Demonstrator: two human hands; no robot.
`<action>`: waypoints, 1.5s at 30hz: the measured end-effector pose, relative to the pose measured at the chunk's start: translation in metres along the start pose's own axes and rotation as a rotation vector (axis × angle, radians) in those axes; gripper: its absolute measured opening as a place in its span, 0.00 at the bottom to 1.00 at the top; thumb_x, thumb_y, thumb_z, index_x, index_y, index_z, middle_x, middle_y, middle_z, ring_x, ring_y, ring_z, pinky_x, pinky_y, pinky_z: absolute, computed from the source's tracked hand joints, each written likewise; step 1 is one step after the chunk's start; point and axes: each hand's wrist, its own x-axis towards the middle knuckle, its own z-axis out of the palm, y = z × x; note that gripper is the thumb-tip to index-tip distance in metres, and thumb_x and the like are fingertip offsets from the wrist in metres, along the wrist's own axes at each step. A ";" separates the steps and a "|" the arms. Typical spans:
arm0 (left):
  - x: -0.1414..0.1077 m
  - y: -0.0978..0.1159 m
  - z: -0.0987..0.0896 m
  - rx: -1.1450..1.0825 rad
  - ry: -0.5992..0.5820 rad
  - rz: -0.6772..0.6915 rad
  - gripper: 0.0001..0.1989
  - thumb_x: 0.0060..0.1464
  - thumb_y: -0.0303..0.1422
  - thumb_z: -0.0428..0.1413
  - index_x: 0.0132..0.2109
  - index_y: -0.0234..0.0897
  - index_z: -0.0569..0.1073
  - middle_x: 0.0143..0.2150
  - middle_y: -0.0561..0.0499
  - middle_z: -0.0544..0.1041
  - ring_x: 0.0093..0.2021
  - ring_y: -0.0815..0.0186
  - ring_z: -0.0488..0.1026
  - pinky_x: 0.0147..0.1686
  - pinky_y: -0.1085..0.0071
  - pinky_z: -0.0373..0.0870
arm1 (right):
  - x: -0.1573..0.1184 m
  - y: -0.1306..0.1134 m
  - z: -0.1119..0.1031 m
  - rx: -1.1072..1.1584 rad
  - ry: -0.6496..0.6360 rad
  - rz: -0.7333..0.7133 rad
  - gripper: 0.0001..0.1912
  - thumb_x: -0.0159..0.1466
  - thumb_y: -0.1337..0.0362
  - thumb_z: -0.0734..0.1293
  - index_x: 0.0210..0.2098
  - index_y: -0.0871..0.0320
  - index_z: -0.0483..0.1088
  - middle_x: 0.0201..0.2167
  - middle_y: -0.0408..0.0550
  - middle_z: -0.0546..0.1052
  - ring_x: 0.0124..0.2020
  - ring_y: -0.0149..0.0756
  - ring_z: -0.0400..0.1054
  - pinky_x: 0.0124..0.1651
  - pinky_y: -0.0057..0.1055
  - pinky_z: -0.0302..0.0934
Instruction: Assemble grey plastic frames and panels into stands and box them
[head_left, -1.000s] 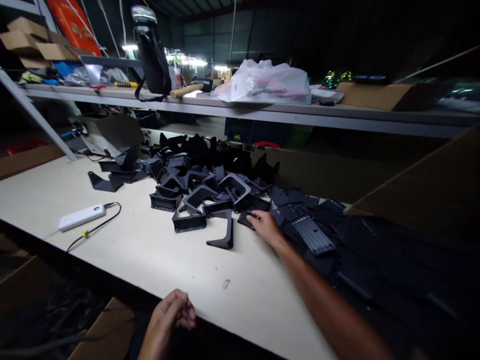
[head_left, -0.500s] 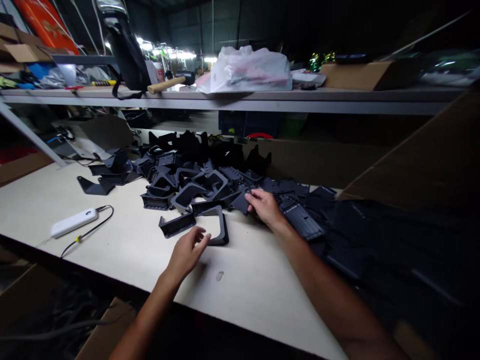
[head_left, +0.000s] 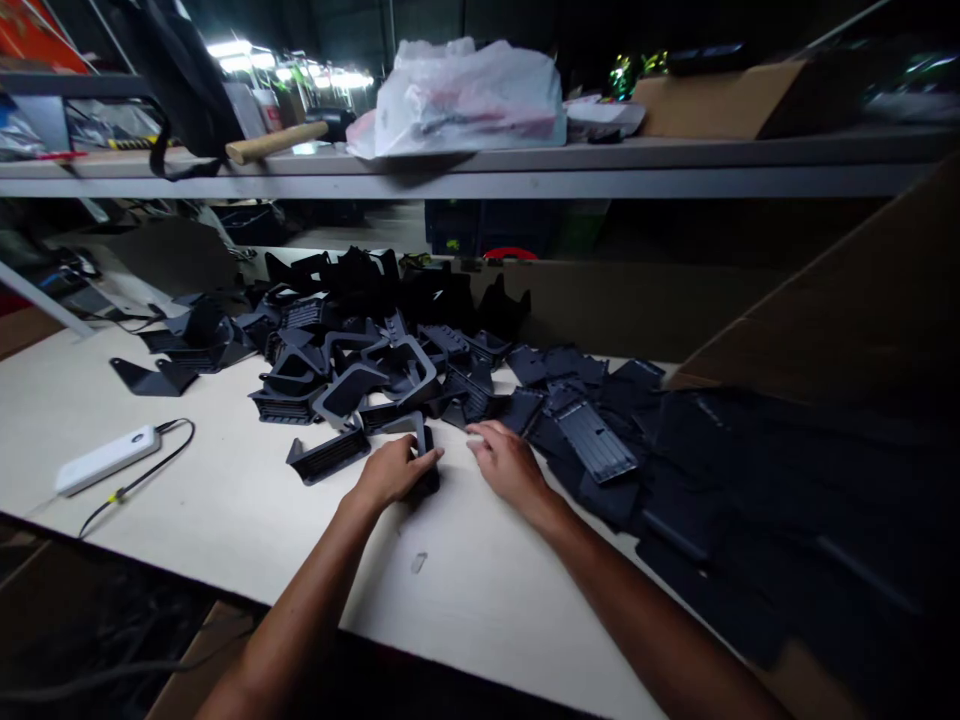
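My left hand (head_left: 397, 470) grips a dark U-shaped bracket (head_left: 425, 440) near the middle of the pale table, thumb and fingers around its right side. Just left of it lies a slotted dark bracket (head_left: 328, 457). To the right, my right hand (head_left: 506, 462) hovers over the table with fingers apart and nothing between them. Behind both hands spreads a heap of dark brackets (head_left: 349, 385). Flat dark panels (head_left: 596, 440) are piled to the right of my right hand.
A white device (head_left: 107, 460) with a black cable is at the left of the table (head_left: 247, 520). A shelf (head_left: 525, 182) crosses behind, bearing a mallet (head_left: 277, 142), a plastic bag (head_left: 465, 100) and a cardboard box (head_left: 712, 100). Cardboard rises at the right.
My left hand has closed on the U-shaped bracket. My right hand has let go of a dark piece at the heap and drawn back toward me. The view has shifted slightly.
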 end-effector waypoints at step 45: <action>-0.127 -0.017 -0.012 -1.924 -0.150 -0.150 0.47 0.59 0.69 0.38 0.68 0.38 0.70 0.54 0.33 0.82 0.51 0.44 0.81 0.48 0.46 0.76 | -0.092 -0.026 0.006 -0.270 -0.132 -0.300 0.12 0.71 0.66 0.65 0.46 0.55 0.81 0.40 0.53 0.80 0.47 0.48 0.71 0.59 0.51 0.66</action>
